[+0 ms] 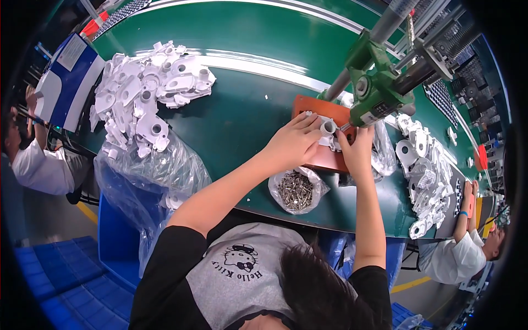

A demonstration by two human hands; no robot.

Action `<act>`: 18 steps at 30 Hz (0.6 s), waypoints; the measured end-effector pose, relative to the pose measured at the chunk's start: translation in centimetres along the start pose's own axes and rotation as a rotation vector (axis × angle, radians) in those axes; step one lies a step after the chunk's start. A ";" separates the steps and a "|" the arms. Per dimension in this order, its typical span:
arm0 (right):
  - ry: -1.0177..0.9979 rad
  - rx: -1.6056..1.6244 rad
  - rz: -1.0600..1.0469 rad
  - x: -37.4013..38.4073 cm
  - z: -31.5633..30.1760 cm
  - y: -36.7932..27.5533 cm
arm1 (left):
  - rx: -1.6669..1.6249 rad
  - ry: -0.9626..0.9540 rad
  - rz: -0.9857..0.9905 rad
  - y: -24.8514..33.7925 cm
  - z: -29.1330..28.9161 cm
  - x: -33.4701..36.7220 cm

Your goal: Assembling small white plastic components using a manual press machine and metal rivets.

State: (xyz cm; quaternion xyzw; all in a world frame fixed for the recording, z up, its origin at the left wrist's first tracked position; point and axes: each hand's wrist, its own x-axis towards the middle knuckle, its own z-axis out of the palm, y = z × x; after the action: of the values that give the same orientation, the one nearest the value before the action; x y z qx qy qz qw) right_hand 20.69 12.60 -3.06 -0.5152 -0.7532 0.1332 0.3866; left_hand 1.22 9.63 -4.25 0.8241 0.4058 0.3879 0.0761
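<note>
A white plastic part [329,128] with a round upright tube lies on the orange base plate [328,160] of a green bench press [379,96]. My left hand [297,141] is closed on the part from the left, fingers stretched over its far side. From the right, my right hand [358,147] holds the part's near right side with the thumb; its other fingertips are partly hidden by the press head. Close in front of the plate, an open clear plastic bag [323,190] contains many small metal pins [296,191].
White plastic parts [159,80] are heaped at the left, partly over a clear bag above a blue bin [118,231]. More white parts [426,176] lie at the right. A blue and white machine [69,82] stands far left. Co-workers sit at both sides.
</note>
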 end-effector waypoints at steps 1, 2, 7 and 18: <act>0.075 -0.133 -0.054 -0.4 -0.3 -0.8 | -0.005 0.039 0.010 -0.1 0.1 0.0; 0.149 -0.264 -0.111 -0.9 -0.7 -1.8 | -0.002 0.040 0.003 -0.3 0.1 -0.1; -0.252 -0.046 -0.288 -6.3 -1.7 -5.9 | -0.007 0.059 -0.001 -0.6 0.3 -0.6; -0.429 -0.119 -0.375 -9.0 -1.1 -6.7 | -0.035 0.051 -0.031 -0.7 0.6 -0.6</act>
State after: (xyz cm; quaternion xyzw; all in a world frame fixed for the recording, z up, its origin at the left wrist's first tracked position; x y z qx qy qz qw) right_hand 18.52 1.58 -2.34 -0.3488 -0.9063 0.1211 0.2055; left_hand 0.99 9.78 -5.33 0.8061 0.4134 0.4146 0.0859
